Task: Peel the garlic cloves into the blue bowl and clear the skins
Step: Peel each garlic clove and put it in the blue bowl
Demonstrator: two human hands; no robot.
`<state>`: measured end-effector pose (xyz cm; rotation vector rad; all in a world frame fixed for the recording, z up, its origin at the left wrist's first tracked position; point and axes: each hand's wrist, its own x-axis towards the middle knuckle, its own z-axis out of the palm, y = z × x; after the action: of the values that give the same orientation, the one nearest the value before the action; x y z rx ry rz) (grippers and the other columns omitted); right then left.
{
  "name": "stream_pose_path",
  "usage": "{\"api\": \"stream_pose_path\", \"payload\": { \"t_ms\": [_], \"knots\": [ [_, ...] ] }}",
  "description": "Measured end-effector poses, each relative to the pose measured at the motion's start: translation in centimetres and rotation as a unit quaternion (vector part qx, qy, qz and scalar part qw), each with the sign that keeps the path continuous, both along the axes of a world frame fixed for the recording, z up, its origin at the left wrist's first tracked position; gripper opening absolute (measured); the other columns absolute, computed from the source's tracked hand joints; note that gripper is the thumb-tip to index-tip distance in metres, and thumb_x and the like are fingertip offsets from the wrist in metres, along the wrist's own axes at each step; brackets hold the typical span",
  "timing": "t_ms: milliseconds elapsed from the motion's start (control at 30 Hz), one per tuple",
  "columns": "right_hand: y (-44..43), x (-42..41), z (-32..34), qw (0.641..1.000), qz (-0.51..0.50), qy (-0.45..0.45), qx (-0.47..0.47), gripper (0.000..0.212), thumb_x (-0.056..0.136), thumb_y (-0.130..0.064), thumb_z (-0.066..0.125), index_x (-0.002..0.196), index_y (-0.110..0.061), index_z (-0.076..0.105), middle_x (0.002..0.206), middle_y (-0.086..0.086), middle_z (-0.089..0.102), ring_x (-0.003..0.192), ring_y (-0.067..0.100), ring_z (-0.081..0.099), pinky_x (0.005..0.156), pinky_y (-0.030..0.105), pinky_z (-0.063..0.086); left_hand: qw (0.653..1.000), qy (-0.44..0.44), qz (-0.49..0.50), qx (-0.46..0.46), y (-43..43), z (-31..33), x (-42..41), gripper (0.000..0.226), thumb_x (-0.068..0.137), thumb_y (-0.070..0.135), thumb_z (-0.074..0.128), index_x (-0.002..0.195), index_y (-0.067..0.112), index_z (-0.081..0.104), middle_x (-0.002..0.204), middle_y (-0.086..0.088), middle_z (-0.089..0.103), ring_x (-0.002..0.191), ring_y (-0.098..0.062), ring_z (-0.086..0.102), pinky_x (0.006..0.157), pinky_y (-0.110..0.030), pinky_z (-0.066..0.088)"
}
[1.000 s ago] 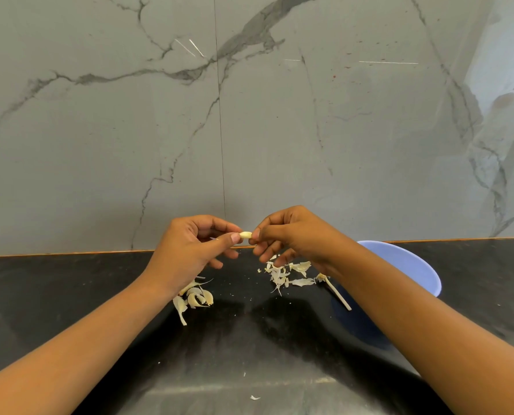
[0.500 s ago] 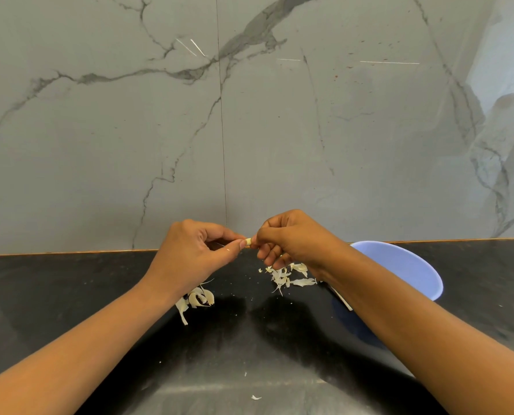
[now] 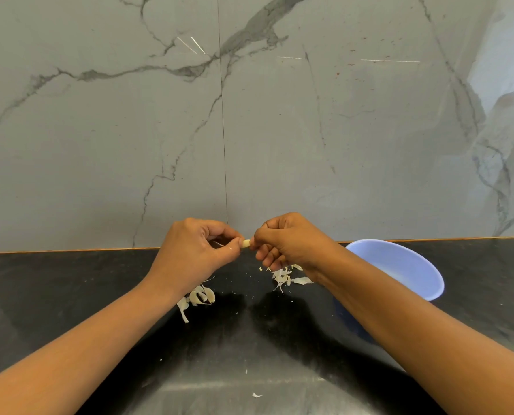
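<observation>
Pinching garlic clove (image 3: pixel 246 243) with left hand (image 3: pixel 189 250) and right hand (image 3: pixel 288 244) | closed in tighter than a second ago | likely mid-peel | blue bowl (image 3: pixel 399 265) at 3 o'clock next

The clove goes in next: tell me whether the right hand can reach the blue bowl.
Probably yes: the blue bowl stands open beside the right hand, nothing lies between them, though that hand pinches the garlic clove.
</observation>
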<state>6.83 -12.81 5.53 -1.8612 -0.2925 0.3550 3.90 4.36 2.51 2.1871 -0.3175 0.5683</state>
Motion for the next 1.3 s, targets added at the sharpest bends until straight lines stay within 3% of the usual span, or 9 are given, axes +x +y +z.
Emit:
{"api": "stream_pose_path", "payload": {
  "t_ms": [200,367,700,1100,1300],
  "knots": [
    [-0.06,0.01,0.04,1.000,0.003,-0.012,-0.002,0.020,0.088,-0.006,0.059,0.069,-0.007,0.065,0.054,0.002,0.061,0.043,0.007,0.053,0.045,0.017,0.047,0.997,0.060,-0.018,-0.038,-0.14,0.12,0.13,0.005,0.080,0.026,0.075,0.084,0.023,0.076,0.072,0.006,0.074,0.066,-0.010,0.071,0.061,-0.016,0.054],
    [-0.02,0.02,-0.05,1.000,0.007,-0.016,-0.001,0.022,0.089,-0.006,0.059,0.067,-0.008,0.065,0.052,0.000,0.061,0.044,0.007,0.054,0.047,0.017,0.047,0.988,0.114,-0.026,-0.104,-0.23,0.29,0.15,0.004,0.082,0.020,0.073,0.084,0.018,0.075,0.073,-0.001,0.074,0.068,-0.016,0.072,0.059,-0.025,0.055],
    [0.03,0.07,-0.26,1.000,0.015,-0.018,-0.005,0.021,0.090,-0.007,0.058,0.071,-0.009,0.064,0.057,0.002,0.061,0.048,0.007,0.055,0.050,0.017,0.049,0.977,0.156,-0.020,-0.141,-0.40,0.45,0.03,0.005,0.086,0.017,0.069,0.086,0.016,0.073,0.074,0.003,0.075,0.065,-0.017,0.072,0.054,-0.022,0.053],
    [-0.35,0.62,-0.63,0.999,0.036,0.004,-0.001,0.017,0.092,-0.008,0.057,0.078,-0.008,0.067,0.062,0.003,0.063,0.051,0.008,0.057,0.049,0.016,0.049,0.983,0.138,-0.011,-0.122,-0.40,0.37,0.10,0.020,0.090,0.006,0.060,0.085,0.019,0.074,0.076,-0.002,0.075,0.069,-0.016,0.072,0.060,-0.024,0.055],
    [-0.70,0.88,-0.72,0.998,0.041,-0.034,0.037,0.009,0.091,-0.009,0.062,0.083,-0.009,0.066,0.065,0.001,0.066,0.055,0.007,0.059,0.048,0.017,0.048,0.983,0.121,-0.027,-0.134,-0.08,0.78,0.20,0.008,0.088,0.020,0.065,0.088,0.022,0.073,0.078,0.005,0.075,0.070,-0.016,0.072,0.061,-0.023,0.054]
  ]
}}
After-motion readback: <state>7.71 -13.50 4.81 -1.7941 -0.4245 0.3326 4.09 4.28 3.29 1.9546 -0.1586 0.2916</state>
